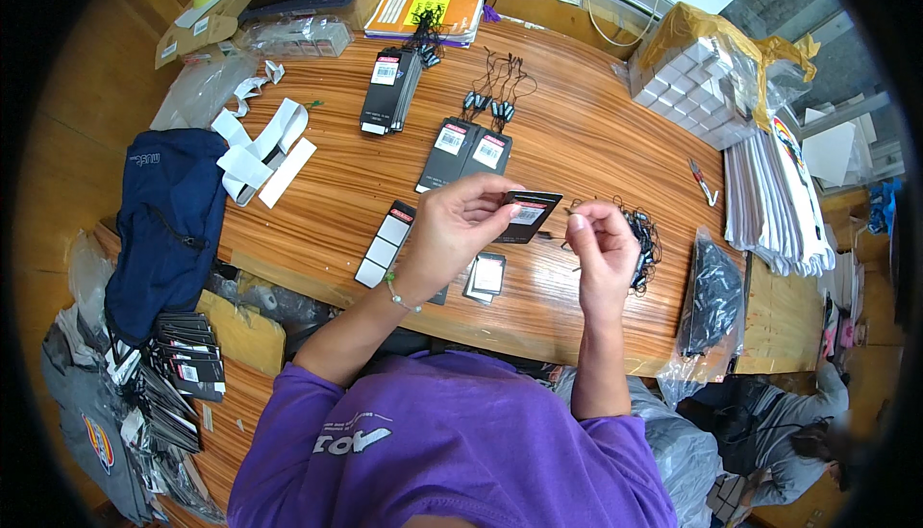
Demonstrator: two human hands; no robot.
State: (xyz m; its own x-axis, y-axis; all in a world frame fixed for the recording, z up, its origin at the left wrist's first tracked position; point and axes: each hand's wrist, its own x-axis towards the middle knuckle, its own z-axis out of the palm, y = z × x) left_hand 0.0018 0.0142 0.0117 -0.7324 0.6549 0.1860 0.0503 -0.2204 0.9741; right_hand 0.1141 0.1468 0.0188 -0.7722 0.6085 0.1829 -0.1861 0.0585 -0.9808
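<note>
Left hand (452,225) pinches a black tag (527,214) with white label; right hand (601,249) grips a thin cord (569,211).

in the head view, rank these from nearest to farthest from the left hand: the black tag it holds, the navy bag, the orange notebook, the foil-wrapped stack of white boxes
1. Black tag: in the left hand itself, pinched at the fingertips.
2. Navy bag: on the table's left edge.
3. Orange notebook and the foil-wrapped stack of white boxes: far side of the table, notebook at the top, boxes upper right; too close to call.
</note>
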